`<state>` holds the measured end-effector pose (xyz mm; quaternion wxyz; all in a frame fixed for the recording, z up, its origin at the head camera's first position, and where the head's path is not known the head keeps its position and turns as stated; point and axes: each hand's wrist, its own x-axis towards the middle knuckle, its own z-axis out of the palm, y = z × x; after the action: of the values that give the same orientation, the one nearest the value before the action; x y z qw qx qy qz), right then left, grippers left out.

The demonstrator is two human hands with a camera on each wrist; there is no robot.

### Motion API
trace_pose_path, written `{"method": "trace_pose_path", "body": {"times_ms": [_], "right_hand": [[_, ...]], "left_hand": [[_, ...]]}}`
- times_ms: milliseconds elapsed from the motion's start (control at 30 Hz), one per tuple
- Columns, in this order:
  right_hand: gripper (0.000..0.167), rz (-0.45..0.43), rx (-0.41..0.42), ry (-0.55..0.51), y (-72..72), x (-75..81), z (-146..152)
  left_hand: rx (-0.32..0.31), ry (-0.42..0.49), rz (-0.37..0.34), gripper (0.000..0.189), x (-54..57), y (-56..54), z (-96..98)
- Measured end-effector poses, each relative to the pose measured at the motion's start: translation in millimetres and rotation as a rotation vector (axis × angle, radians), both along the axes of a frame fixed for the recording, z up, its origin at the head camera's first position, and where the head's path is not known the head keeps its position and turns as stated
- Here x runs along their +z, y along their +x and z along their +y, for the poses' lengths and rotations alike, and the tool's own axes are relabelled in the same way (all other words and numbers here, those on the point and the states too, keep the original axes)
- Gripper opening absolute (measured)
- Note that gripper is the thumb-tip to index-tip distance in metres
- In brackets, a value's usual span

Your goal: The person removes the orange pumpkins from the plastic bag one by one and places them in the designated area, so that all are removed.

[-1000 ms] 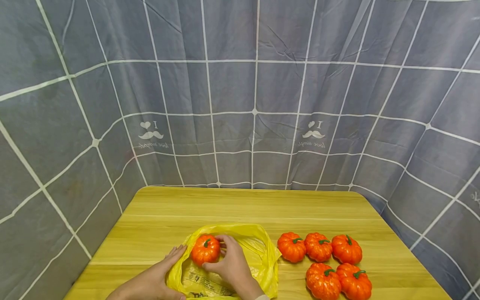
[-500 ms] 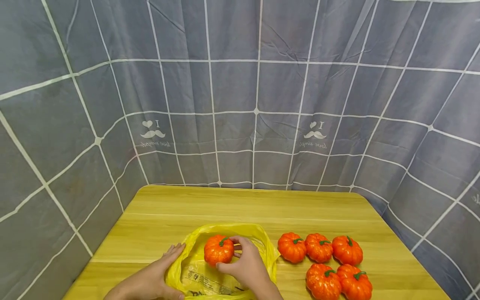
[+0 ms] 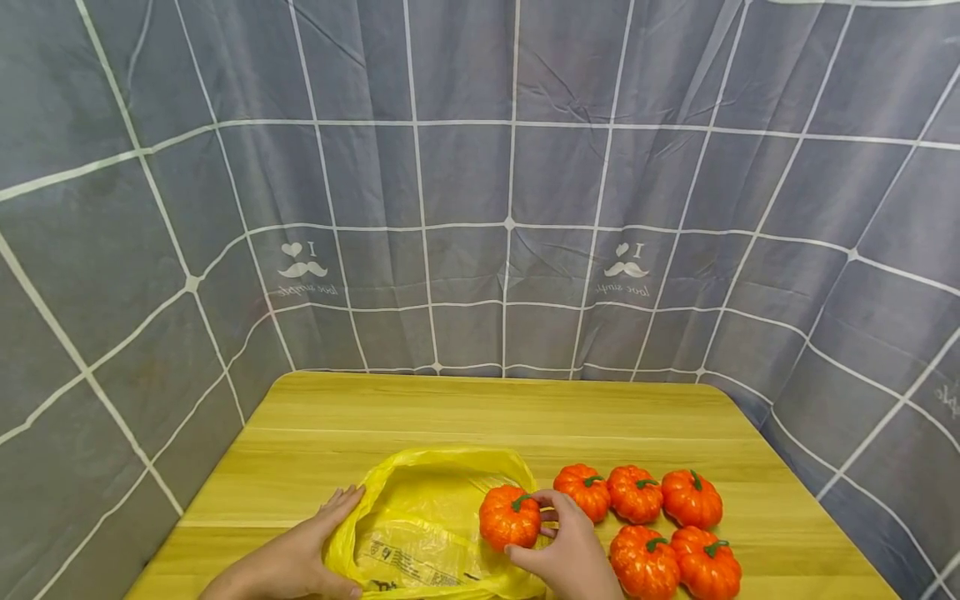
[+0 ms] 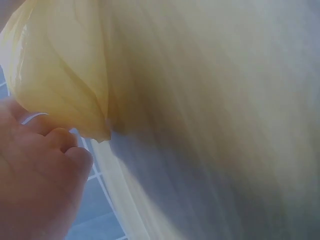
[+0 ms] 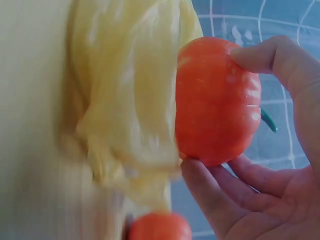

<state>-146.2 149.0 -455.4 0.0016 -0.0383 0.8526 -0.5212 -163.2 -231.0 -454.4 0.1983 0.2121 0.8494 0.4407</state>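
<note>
My right hand (image 3: 572, 554) grips a small orange pumpkin (image 3: 509, 518) with a green stem, at the right side of a yellow plastic bag (image 3: 405, 492). In the right wrist view the thumb lies on one side of the pumpkin (image 5: 217, 105) and the fingers on the other; the bag's wall (image 5: 132, 90) hides part of it. The bag's mouth gapes upward, with printing visible inside. Along the bag's left side rests my left hand (image 3: 296, 550), its fingers extended against the outside and the thumb near the front rim. The left wrist view shows these fingers touching the bag (image 4: 62, 65).
Several more pumpkins (image 3: 645, 560) sit in two rows on the wooden table (image 3: 480, 408), right of the bag. The nearest, a back-row pumpkin (image 3: 581, 492), is close behind my right hand. A grey curtain (image 3: 465, 167) with white grid lines surrounds the table.
My right hand has carried the pumpkin from the bag's left side across its mouth to the right rim. The left hand stays at the bag's left side.
</note>
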Motion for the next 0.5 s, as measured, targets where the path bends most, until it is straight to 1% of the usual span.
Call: {"method": "trace_pose_path", "body": {"times_ms": [167,233,333,500], "right_hand": [[0.070,-0.010,-0.084,0.008,12.5,1.1,28],[0.069,-0.010,-0.117,0.027,17.7,2.8,38],[0.068,0.005,-0.155,0.092,23.4,5.1,50],[0.070,0.041,-0.168,0.246,27.2,7.4,64]], "left_hand": [[0.001,0.004,-0.001,0.115,-0.9,-0.7,0.0],[0.000,0.005,-0.002,0.115,-1.3,-0.9,-0.4],[-0.003,0.003,0.002,0.115,-0.6,-0.6,-0.7],[-0.011,-0.003,0.020,0.115,0.3,0.6,-0.4]]}}
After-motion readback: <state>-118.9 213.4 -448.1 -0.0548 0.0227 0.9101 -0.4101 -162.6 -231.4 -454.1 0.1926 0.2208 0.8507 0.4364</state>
